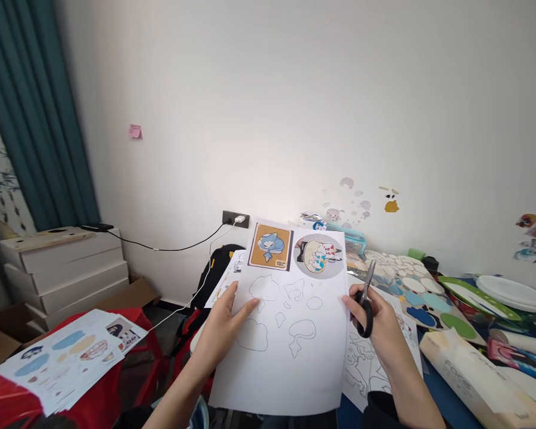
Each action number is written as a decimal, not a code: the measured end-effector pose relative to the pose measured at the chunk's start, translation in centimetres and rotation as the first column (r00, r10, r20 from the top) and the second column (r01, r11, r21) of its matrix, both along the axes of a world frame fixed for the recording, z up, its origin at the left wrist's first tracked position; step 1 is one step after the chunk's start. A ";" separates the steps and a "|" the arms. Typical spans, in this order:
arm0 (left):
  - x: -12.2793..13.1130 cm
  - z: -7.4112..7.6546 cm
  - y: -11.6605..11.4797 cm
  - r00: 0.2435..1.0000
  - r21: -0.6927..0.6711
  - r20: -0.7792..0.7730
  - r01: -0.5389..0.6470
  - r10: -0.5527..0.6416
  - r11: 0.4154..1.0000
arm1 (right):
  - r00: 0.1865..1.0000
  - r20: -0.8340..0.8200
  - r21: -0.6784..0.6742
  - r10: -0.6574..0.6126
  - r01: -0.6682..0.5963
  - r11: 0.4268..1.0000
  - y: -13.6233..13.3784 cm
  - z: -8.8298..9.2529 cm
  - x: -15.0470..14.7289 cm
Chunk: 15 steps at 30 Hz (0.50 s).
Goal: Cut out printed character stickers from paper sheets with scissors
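A white printed sheet [277, 381] is held up in front of me. It carries a blue cartoon picture [271, 245], a round picture [320, 256] and several black outline shapes below them. My left hand [223, 325] grips the sheet at its left side, with the thumb lying over the front. My right hand [379, 319] holds black-handled scissors [366, 307], blades pointing up, and its thumb presses on the sheet's right edge. The fingers behind the paper are hidden. More line-drawn sheets [361, 372] lie beneath on the blue table.
Printed sheets [71, 357] rest on a red stool [120, 339] at the left. White boxes [75, 259] are stacked behind it. On the right are colored paper cutouts [422, 298], a tissue pack [473, 369] and white plates [511, 292]. A white cable [203, 277] hangs from the wall socket [231, 218].
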<state>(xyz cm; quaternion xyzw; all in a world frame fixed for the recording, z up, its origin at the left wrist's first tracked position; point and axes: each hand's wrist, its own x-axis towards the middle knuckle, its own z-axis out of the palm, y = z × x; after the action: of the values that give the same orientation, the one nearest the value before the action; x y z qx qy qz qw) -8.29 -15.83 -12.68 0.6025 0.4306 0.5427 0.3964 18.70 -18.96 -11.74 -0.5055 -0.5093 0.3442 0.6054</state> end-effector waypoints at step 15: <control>-12.3 -1.6 11.6 0.995 -0.362 0.069 -0.048 0.078 0.931 | 0.944 -0.221 -0.126 -0.247 0.223 0.967 -2.1 -4.4 6.9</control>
<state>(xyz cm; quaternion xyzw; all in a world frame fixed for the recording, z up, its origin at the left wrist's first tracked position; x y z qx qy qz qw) -20.56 -4.27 -14.23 0.4826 0.5251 0.4916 0.4997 25.61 -21.10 -16.10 -0.5479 -0.3526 0.3516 0.6723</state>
